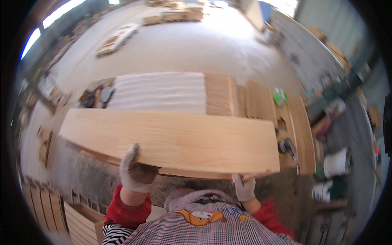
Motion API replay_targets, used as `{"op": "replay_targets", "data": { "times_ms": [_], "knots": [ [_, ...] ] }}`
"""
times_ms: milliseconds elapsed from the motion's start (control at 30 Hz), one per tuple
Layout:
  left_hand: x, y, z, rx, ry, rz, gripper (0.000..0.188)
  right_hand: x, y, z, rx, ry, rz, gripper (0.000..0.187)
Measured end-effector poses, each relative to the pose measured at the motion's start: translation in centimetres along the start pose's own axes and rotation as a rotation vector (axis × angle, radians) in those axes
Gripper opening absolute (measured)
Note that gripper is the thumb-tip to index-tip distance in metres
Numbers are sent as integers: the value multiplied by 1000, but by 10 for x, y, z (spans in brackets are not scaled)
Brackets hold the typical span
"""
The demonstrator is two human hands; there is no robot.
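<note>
A long, pale wooden board (175,141) lies across the view, tapering a little toward its left end. My left hand (138,171), in a whitish work glove, grips its near edge left of the middle, thumb on top and fingers hidden underneath. Near the board's right end, my gloved right hand (244,188) holds the same edge, its thumb up against the rim. Whether the board rests on something or is lifted cannot be made out. Beyond it lies a white foam sheet (159,92) beside brown wooden panels (217,94).
A corded-looking power tool (287,148) sits off the board's right end, by a long brown panel (302,130). A green-and-white item (280,96) is farther back. White buckets (337,164) stand at right. Slatted wooden boxes (83,222) are at lower left. Wood stacks (173,16) lie on the far floor.
</note>
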State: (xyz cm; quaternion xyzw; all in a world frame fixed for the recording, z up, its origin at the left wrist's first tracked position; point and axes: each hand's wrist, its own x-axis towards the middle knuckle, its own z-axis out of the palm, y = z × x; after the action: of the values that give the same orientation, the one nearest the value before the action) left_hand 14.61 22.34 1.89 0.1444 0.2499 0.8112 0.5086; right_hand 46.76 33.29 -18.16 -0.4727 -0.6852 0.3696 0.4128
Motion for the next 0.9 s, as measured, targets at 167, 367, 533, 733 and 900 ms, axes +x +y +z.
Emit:
{"op": "replay_targets", "data": {
  "times_ms": [167, 367, 533, 733, 900],
  "knots": [
    [-27, -18, -45, -36, 33, 176, 30, 0, -52, -22, 68, -166, -9, 16],
    [-60, -3, -22, -32, -17, 137, 29, -19, -18, -22, 272, -235, 28, 22],
    [-41, 3, -31, 64, -260, 263, 34, 9, 2, -27, 127, -109, -190, 16],
    [46, 22, -23, -144, -476, 124, 32, 126, 37, 8, -317, 40, -401, 32],
    [156, -5, -92, 57, -318, 172, 24, 145, -29, 55, 299, -78, 30, 54]
  ]
}}
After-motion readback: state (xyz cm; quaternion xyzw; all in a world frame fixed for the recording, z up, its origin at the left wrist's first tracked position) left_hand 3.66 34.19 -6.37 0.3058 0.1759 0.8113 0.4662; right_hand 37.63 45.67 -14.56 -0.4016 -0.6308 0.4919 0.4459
